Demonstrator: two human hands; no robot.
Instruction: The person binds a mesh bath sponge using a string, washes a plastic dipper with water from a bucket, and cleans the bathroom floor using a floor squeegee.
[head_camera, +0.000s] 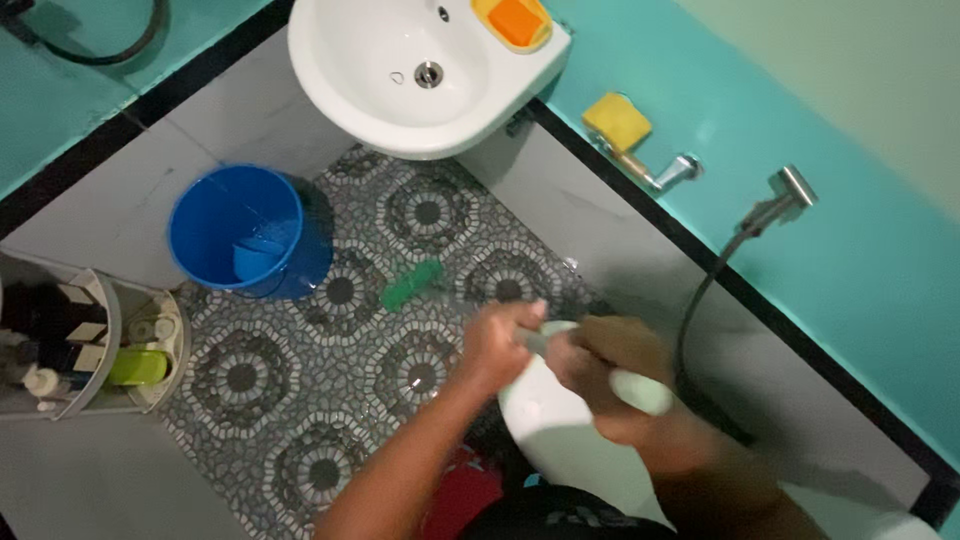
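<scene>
The long-handled scrub brush (470, 300) reaches from the hands toward the white sink (340, 90), its green head on the patterned floor below the basin, right of the blue bucket (240, 235). It looks light and stiff, probably slippery when wet (best held along the pale handle). Left hand (495, 345) and right hand (615, 375) are both wrapped tight around that handle, forearms angled forward.

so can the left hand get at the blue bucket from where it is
Probably not without letting go: the left hand is wrapped around the brush handle, and the blue bucket stands apart across open patterned floor.
</scene>
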